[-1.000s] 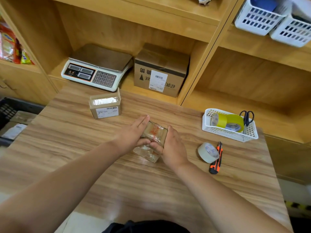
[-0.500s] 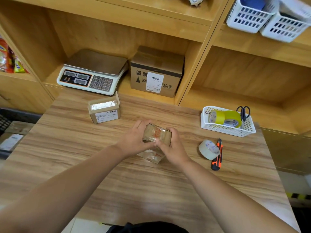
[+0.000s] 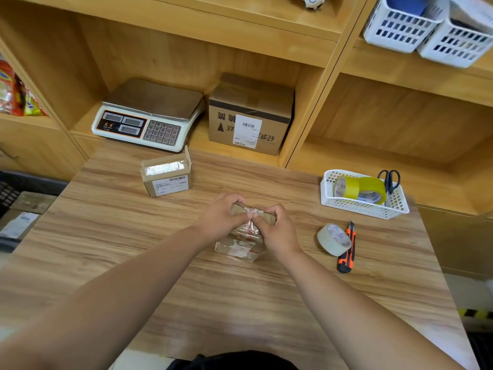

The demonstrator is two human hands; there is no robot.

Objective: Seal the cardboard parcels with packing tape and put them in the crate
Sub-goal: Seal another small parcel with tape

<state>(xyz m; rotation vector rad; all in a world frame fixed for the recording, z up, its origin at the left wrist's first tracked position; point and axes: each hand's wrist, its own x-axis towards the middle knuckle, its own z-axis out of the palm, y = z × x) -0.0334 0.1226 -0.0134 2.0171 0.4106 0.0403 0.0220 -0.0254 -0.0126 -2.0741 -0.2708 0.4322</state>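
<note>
A small cardboard parcel, shiny with clear tape, stands on the wooden table at its middle. My left hand and my right hand grip its top edge from either side, thumbs pressed together on the tape. A second small parcel with a barcode label and one raised flap sits further back on the left. A roll of clear packing tape lies to the right of my hands. The black crate shows at the left edge, below the table.
An orange utility knife lies beside the tape roll. A white basket holds yellow tape and scissors. On the shelf behind stand a weighing scale and a larger cardboard box. White baskets sit top right.
Both hands have moved from the parcel's sides up to its top edge and closed on it, thumbs meeting. The parcel has been tipped more upright.
</note>
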